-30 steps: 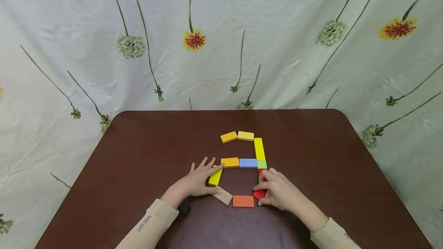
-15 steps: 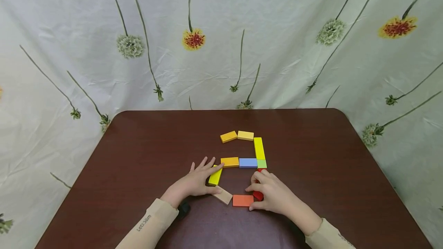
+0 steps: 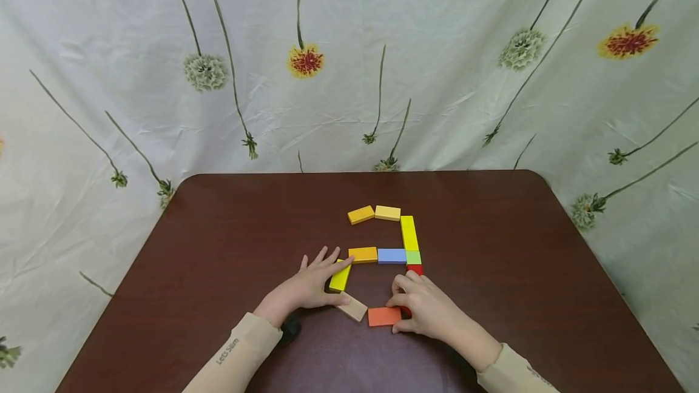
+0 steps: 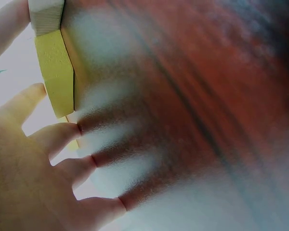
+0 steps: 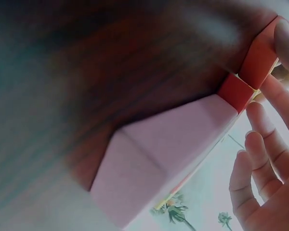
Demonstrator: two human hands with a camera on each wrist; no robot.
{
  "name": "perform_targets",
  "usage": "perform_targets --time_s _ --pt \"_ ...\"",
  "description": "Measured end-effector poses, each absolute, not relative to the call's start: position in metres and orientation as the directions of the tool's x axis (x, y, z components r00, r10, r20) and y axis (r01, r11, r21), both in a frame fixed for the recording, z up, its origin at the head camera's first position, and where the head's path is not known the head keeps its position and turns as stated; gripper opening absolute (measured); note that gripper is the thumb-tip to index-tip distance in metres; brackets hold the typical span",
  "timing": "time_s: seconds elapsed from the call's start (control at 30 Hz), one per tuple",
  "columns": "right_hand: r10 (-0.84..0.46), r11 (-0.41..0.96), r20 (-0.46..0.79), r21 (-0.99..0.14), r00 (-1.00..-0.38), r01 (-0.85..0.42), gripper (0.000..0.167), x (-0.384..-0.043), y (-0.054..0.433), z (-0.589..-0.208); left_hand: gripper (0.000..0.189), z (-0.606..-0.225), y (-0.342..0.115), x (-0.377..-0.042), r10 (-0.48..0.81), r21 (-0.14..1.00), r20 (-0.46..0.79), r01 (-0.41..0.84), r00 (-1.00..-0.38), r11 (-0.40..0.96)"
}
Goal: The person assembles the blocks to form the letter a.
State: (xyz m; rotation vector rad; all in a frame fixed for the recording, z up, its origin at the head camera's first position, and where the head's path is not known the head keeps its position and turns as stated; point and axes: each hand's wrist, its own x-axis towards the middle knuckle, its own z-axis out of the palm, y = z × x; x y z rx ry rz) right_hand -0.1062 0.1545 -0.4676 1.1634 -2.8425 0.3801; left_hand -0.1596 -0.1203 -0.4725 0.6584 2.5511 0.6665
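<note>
Flat coloured wooden blocks lie end to end on the table in a figure-like outline. In the head view my left hand [image 3: 307, 285] rests with spread fingers by its lower left side. Its thumb touches the beige block [image 3: 355, 309], and the index finger reaches over the top of the yellow block [image 3: 338, 279]. My right hand [image 3: 434, 309] pinches the right end of the orange block [image 3: 382, 317] between thumb and index finger. Beside the orange block, the right wrist view has a red block [image 5: 236, 91] and a large pale pink block [image 5: 178, 130]. The right hand partly hides the outline's lower right side.
Farther up the outline are a yellow-orange block [image 3: 363, 255], a blue block [image 3: 391, 256], a green block [image 3: 413, 257] and a long yellow block [image 3: 409, 233]. Two more yellowish blocks form its top. A floral cloth [image 3: 338, 114] hangs behind the brown table [image 3: 246, 211].
My right hand has moved left from the red blocks to the orange block and taken hold of it. The orange block has slid very slightly right. My left hand has stayed put.
</note>
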Motion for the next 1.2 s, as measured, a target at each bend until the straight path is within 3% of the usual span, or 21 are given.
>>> perform_targets --time_s 0.57,0.73,0.97,1.2 --pt "-0.67 0.698 0.128 -0.227 -0.731 -0.679 0.037 -0.105 0.154 -0.466 0.081 -0.471 -0.12 -0.16 0.536 0.54 -0.269 0.336 -0.8 0.772" --pt "-0.653 0.698 0.114 -0.292 -0.749 -0.653 0.044 -0.105 0.156 -0.465 0.081 -0.472 -0.12 -0.159 0.531 0.539 -0.27 0.331 -0.803 0.775" --pt "-0.516 0.769 0.17 -0.34 -0.839 -0.542 0.044 -0.111 0.176 -0.457 0.081 -0.473 -0.121 -0.158 0.536 0.545 -0.268 0.332 -0.801 0.77" --pt "-0.343 0.841 0.09 -0.414 -0.935 -0.348 0.052 -0.119 0.201 -0.458 0.081 -0.473 -0.121 -0.159 0.541 0.547 -0.263 0.338 -0.799 0.766"
